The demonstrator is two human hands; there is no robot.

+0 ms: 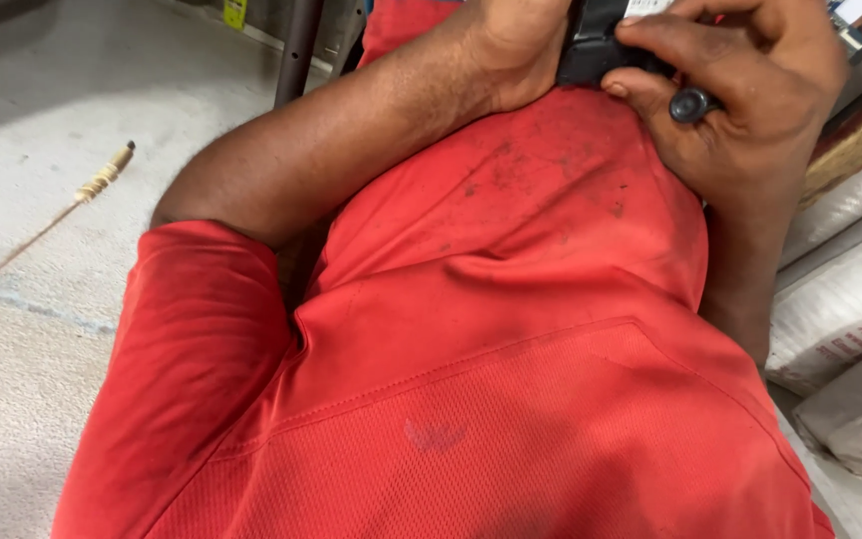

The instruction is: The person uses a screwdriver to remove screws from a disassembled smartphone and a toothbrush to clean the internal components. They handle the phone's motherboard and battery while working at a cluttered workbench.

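**Both hands up on a black device at the chest**

Here's the black device [596, 45], right at the far edge of the view, pressed against the top of the red shirt [511, 329]. It's cut off by the frame, so its full shape can't be told. The right hand [750, 90] wraps over it from the right, fingers curled across the top, thumb beside a small round black knob [692, 104] — a pinching, adjusting sort of hold, it seems. The left hand [516, 45] closes against the device's left side, steadying it, I'd judge, so the piece stays put against the chest; its fingers are mostly hidden, but the hand is plainly gripping.

Moving outward: the shirt fills the near view, smudged with dark marks near the collar. Left of the body lies pale concrete floor [42, 200], with a thin stick [47, 225] wrapped in tan binding stretched across it. A dark metal leg [298, 50] stands far off. On the right, white sacks [840, 299] are stacked.
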